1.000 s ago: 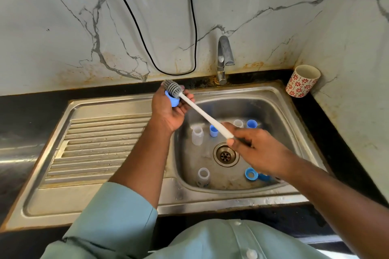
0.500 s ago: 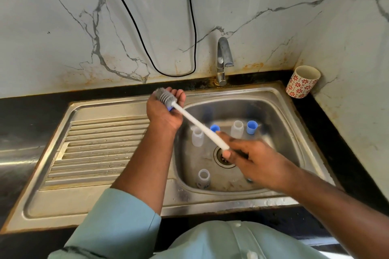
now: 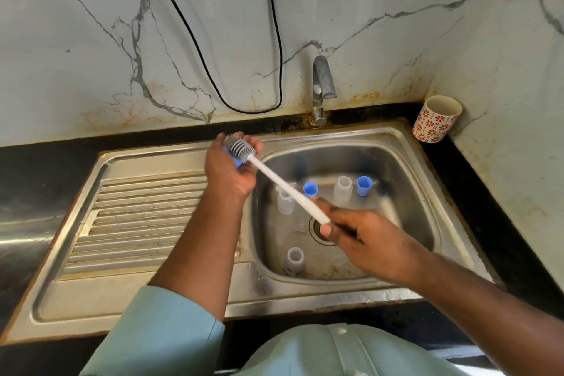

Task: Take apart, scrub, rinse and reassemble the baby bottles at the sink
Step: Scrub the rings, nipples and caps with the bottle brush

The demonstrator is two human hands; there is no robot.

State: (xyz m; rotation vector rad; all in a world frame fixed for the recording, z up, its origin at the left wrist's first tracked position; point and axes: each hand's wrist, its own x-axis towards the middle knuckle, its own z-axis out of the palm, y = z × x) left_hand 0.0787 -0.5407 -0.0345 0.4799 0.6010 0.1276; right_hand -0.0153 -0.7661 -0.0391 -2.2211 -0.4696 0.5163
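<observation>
Centre frame, left hand (image 3: 232, 174) grips a blue bottle part (image 3: 238, 162) over the sink (image 3: 171, 299) rim, brush (image 3: 241, 147) bristles against it. Right hand (image 3: 363, 238) grasps the brush handle. Clear bottles (image 3: 285, 201) and blue caps (image 3: 364, 185) stand in the basin. Cup (image 3: 435, 119) upper right.

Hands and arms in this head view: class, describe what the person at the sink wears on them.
Both hands, left and right, are bare: no gloves, rings or watch show. The left arm has a pale green sleeve pushed up near the elbow; the right forearm is bare as far as the picture's edge.
</observation>
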